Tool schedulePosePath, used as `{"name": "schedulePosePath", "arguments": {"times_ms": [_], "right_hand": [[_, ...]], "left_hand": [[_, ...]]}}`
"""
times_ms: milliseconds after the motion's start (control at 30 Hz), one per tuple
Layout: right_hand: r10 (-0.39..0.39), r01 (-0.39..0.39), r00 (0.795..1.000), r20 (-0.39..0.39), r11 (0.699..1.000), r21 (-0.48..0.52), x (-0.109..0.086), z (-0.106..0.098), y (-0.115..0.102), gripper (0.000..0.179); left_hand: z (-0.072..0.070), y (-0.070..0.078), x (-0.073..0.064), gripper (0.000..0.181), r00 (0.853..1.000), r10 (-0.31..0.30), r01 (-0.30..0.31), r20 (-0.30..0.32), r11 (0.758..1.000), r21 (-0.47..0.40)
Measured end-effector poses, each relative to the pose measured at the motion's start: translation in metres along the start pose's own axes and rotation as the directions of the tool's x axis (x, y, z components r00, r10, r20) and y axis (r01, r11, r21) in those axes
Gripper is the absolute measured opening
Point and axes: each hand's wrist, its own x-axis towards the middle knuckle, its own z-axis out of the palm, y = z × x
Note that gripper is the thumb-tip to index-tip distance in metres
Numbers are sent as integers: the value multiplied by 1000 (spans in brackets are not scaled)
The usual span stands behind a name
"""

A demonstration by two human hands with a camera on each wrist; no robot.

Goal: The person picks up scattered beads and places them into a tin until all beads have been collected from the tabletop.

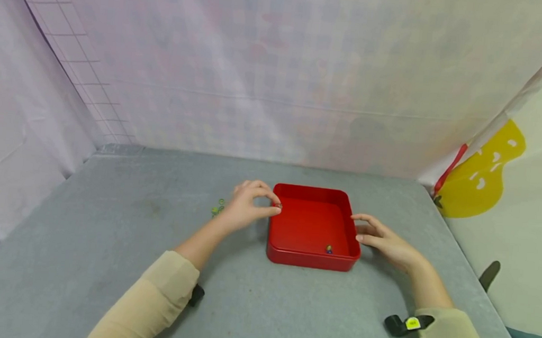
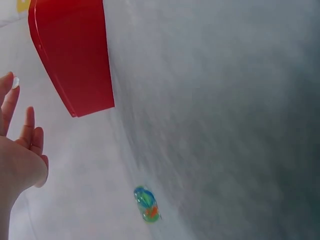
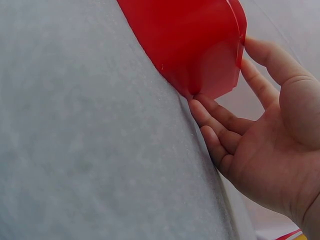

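Between thumb and index finger my left hand (image 1: 249,207) pinches a small glass marble (image 1: 279,206), held at the left rim of a red square box (image 1: 309,260). In the left wrist view this marble (image 2: 16,82) looks whitish and clear. My right hand (image 1: 386,247) is at the box's right side. The right wrist view shows its fairly straight fingers touching the outer wall of the box (image 3: 185,45), thumb tip at the rim. Two small marbles (image 1: 329,249) lie inside the box near its front wall.
Several green, blue and orange glass marbles (image 2: 146,204) sit in a cluster on the grey tabletop (image 1: 84,239), left of the box and partly behind the left hand. Pale printed curtains (image 1: 278,74) hang along the back and both sides of the table.
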Motion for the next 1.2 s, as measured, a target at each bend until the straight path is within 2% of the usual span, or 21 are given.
{"name": "schedulePosePath", "arguments": {"times_ms": [267, 500, 833, 1200], "right_hand": [[-1, 1, 1000, 4, 1000, -5, 0, 0, 0, 56], [-2, 2, 1000, 4, 1000, -2, 0, 0, -1, 56], [-5, 5, 1000, 5, 1000, -6, 0, 0, -1, 56], [4, -4, 1000, 5, 1000, 1, -1, 0, 0, 56]], "left_hand": [[8, 5, 5, 10, 1000, -13, 13, -2, 1000, -28], [15, 8, 11, 10, 1000, -23, 23, -12, 1000, -14], [25, 8, 17, 11, 1000, -6, 6, -21, 1000, 1], [35, 11, 18, 10, 999, 11, -14, 47, 998, 68]]}}
